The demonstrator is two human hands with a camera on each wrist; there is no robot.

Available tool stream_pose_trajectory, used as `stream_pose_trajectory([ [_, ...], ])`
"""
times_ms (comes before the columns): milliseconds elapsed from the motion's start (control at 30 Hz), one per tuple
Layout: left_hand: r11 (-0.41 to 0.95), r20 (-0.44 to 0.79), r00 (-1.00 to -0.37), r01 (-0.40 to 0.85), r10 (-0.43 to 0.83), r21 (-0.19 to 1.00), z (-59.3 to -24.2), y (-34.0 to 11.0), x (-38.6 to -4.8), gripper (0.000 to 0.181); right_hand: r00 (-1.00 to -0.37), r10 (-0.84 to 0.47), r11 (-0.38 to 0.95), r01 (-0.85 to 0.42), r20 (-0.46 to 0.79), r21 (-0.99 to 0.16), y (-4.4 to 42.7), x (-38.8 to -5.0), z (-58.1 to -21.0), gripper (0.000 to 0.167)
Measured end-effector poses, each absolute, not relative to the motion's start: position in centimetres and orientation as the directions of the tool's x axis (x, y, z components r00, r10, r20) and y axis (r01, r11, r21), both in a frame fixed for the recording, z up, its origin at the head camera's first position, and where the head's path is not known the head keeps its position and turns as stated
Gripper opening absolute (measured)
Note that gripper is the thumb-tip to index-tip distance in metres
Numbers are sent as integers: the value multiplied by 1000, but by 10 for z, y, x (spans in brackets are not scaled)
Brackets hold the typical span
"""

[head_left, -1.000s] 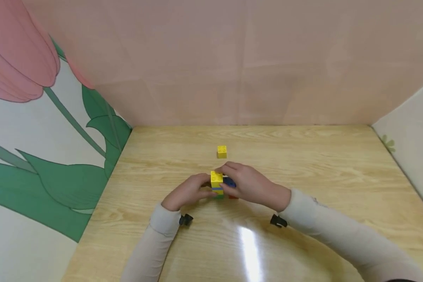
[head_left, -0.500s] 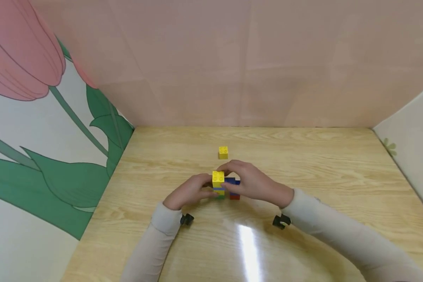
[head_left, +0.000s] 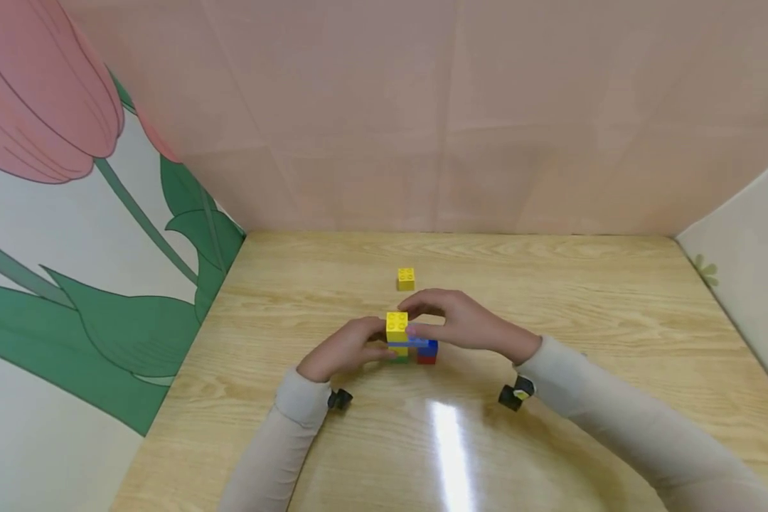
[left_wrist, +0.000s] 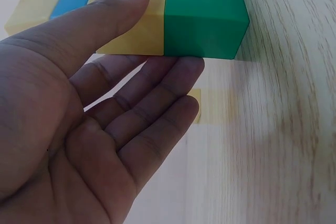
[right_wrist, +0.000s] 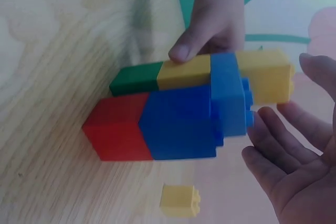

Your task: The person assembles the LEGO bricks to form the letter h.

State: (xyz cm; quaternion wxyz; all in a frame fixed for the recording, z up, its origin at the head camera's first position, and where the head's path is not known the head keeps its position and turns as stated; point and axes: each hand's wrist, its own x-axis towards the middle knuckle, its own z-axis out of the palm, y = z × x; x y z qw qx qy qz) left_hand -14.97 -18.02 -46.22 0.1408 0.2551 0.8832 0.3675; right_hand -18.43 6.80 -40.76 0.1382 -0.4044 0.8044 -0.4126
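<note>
On the table stands a column of toy building bricks: a green brick point(left_wrist: 207, 17) at the bottom, a yellow brick point(right_wrist: 184, 73) on it, a flat light-blue brick point(right_wrist: 227, 95), then a top yellow brick point(head_left: 397, 327). Beside it, a blue brick point(right_wrist: 178, 121) sits on a red brick point(right_wrist: 118, 127); the flat brick reaches over the blue one, whose studs partly show. My left hand point(head_left: 347, 347) pinches the lower yellow brick, thumb in front and fingers behind. Around the top yellow brick, my right hand point(head_left: 464, 320) holds its fingers spread; whether its thumb touches is unclear.
A loose yellow brick point(head_left: 406, 279) lies farther back on the wooden table point(head_left: 550, 284). A pink backdrop point(head_left: 441, 128) rises behind the table, with a flower-printed panel point(head_left: 121, 299) on the left and a white panel point(head_left: 749, 242) on the right.
My right hand has drawn slightly to the right and its fingers have spread from the top yellow brick, showing more of the flat and blue bricks. My left hand has stayed nearly still.
</note>
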Motion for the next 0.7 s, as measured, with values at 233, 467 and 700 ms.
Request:
stream_pose_trajectory([
  [233, 603, -75, -835, 328, 545, 727, -462, -179, -150, 34, -677, -728, 337, -494, 112, -801, 73, -199, -412, 40],
  [467, 607, -82, -841, 315, 535, 729, -461, -178, -150, 36, -749, -658, 411, -440, 74, -798, 71, -224, -417, 49],
  [700, 612, -98, -840, 304, 534, 731, -462, -178, -150, 39, -798, -602, 487, -404, 38, -774, 67, -243, -423, 62],
])
